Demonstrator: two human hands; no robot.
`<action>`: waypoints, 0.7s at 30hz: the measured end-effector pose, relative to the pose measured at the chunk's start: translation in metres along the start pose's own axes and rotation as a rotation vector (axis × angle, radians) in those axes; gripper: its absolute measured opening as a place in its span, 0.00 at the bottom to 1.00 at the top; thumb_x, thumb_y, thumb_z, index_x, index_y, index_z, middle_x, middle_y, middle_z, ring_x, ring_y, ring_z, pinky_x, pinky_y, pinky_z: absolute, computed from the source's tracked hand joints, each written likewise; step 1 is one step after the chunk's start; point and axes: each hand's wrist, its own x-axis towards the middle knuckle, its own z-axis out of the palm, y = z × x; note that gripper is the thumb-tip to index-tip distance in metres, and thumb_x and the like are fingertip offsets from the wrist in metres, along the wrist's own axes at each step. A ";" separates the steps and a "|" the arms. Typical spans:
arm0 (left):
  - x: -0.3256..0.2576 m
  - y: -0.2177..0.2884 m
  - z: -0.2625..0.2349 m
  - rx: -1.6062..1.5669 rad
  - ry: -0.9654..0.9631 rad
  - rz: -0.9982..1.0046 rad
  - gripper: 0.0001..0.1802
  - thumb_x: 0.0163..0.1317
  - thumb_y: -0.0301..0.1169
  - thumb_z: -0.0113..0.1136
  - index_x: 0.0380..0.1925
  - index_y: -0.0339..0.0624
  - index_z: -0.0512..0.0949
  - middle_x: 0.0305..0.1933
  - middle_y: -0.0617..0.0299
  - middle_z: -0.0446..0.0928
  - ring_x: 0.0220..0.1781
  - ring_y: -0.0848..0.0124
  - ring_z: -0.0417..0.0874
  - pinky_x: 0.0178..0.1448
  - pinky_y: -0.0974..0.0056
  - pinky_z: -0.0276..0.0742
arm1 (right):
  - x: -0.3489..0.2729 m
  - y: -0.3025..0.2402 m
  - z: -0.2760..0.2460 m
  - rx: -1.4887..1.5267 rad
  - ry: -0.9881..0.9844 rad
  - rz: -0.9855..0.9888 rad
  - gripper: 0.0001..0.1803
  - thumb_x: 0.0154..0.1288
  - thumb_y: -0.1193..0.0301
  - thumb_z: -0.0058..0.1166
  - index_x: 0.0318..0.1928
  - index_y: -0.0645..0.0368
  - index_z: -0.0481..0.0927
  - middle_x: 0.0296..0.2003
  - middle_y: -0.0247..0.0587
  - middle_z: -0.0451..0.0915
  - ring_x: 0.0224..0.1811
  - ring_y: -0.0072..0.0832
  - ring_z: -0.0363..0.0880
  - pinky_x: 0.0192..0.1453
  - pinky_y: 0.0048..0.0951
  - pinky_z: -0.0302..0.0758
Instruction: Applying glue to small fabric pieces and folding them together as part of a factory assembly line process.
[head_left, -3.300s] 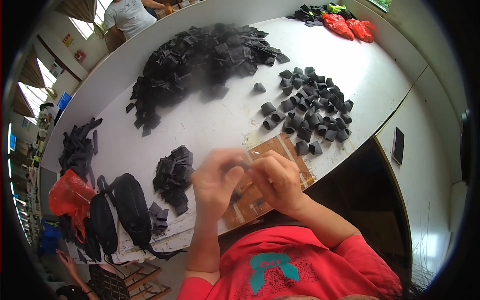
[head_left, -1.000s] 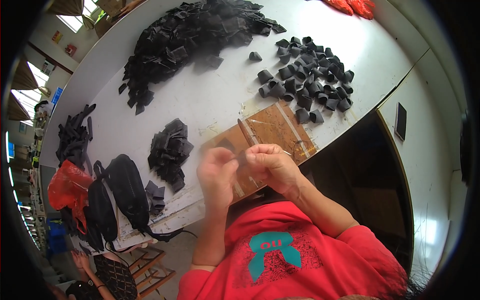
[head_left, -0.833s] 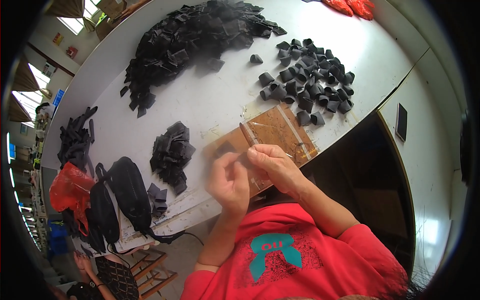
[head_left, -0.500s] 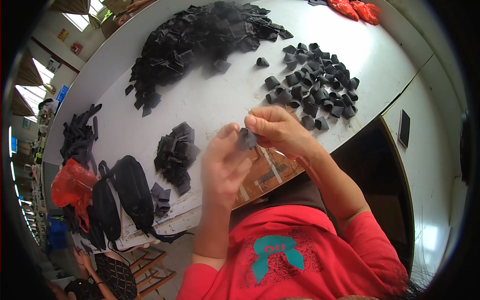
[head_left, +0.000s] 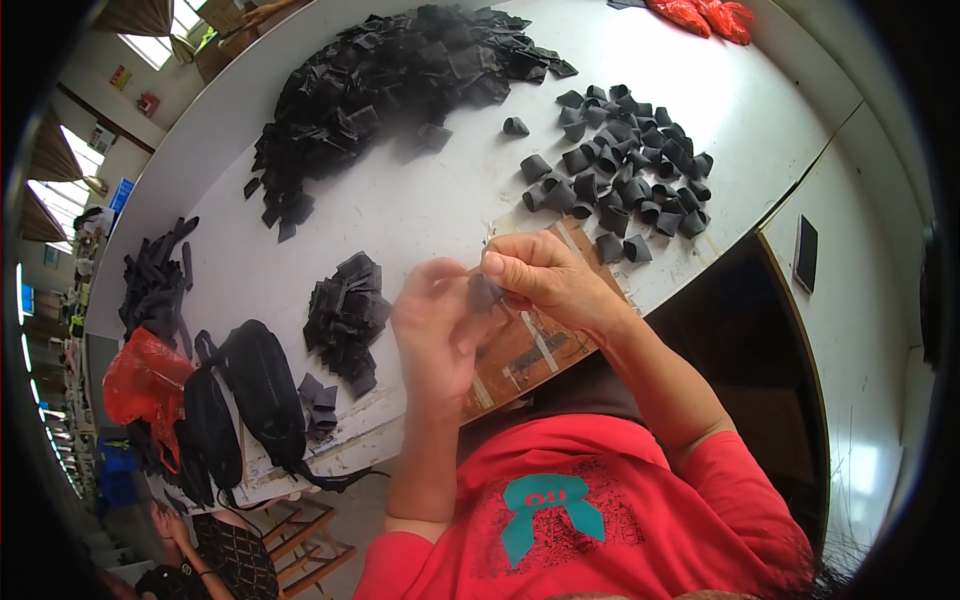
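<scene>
Between my two hands, above the front of the table, is a small dark grey fabric piece (head_left: 485, 293), curled at its edges. My right hand (head_left: 548, 277) pinches it between thumb and fingers from the right. Close against its left side is my left hand (head_left: 437, 320), blurred by motion, so its fingers' grip does not show clearly. Beneath the hands lies a worn brown wooden board (head_left: 520, 350) with pale strips on it. Just beyond my right hand spreads a group of folded, loop-shaped dark grey pieces (head_left: 632, 165).
A large heap of flat black pieces (head_left: 370, 85) covers the far left of the white table (head_left: 450, 190). Nearer are a smaller stack (head_left: 347, 320), black bags (head_left: 262, 390) and a red plastic bag (head_left: 145, 375). A phone (head_left: 806, 253) lies at right. Another person's hands (head_left: 172, 525) show lower left.
Both hands have shifted slightly left and down in the picture with the fabric piece. My left hand's fingers have changed position beside it. The view has tilted a little.
</scene>
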 end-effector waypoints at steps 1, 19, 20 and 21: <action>-0.001 0.000 0.003 0.276 0.053 0.188 0.09 0.59 0.23 0.49 0.40 0.36 0.71 0.30 0.64 0.74 0.18 0.85 0.65 0.18 0.79 0.56 | 0.000 0.000 -0.001 -0.002 0.002 -0.003 0.19 0.64 0.57 0.48 0.22 0.57 0.70 0.17 0.21 0.61 0.19 0.10 0.55 0.20 0.15 0.53; -0.002 0.009 -0.005 0.379 -0.065 0.516 0.06 0.58 0.22 0.53 0.35 0.36 0.76 0.36 0.55 0.77 0.39 0.70 0.76 0.48 0.66 0.69 | -0.022 -0.014 0.030 -0.367 0.323 -0.305 0.09 0.56 0.75 0.55 0.38 0.65 0.77 0.20 0.34 0.76 0.18 0.14 0.70 0.21 0.16 0.66; -0.002 0.005 -0.007 0.334 -0.076 0.517 0.06 0.58 0.23 0.53 0.36 0.36 0.75 0.36 0.55 0.76 0.40 0.70 0.75 0.49 0.66 0.69 | -0.023 -0.013 0.031 -0.094 0.320 -0.199 0.08 0.56 0.76 0.55 0.37 0.66 0.77 0.21 0.35 0.77 0.19 0.15 0.72 0.21 0.16 0.68; -0.003 0.004 -0.009 0.332 -0.075 0.521 0.06 0.58 0.23 0.53 0.36 0.36 0.75 0.36 0.55 0.76 0.40 0.70 0.75 0.49 0.66 0.69 | -0.024 -0.012 0.031 0.178 0.313 -0.090 0.07 0.56 0.78 0.54 0.37 0.67 0.77 0.22 0.36 0.77 0.19 0.16 0.74 0.22 0.16 0.70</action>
